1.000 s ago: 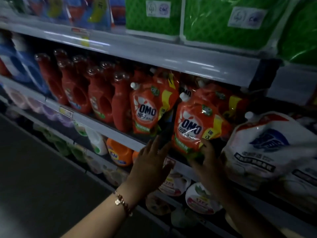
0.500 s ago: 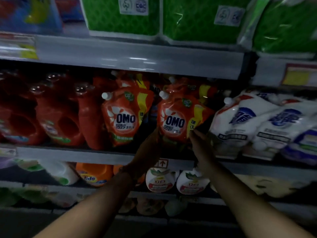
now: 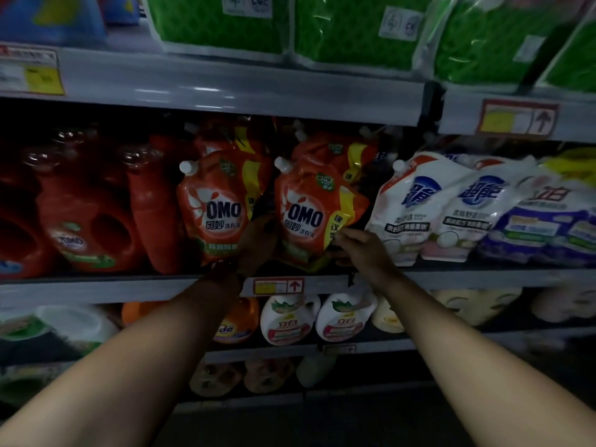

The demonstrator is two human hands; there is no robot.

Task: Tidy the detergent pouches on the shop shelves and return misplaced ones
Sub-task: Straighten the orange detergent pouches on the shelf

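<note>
Two rows of orange OMO detergent pouches stand on the middle shelf (image 3: 129, 288). The left front pouch (image 3: 213, 208) is upright. The right front pouch (image 3: 309, 214) leans slightly, and both my hands are on it. My left hand (image 3: 258, 243) grips its lower left edge in the gap between the two pouches. My right hand (image 3: 358, 246) pinches its lower right corner by the yellow stripe. More orange pouches (image 3: 335, 150) stand behind.
Red OMO bottles (image 3: 84, 221) fill the shelf to the left. White and blue pouches (image 3: 419, 204) and purple-white pouches (image 3: 548, 221) lie to the right. Green packs (image 3: 348, 27) sit on the top shelf, white and orange bottles (image 3: 287, 321) below.
The view has swung from an angled look to face the shelf squarely. Both hands rose from the shelf edge to the sides of the right OMO pouch and hold it.
</note>
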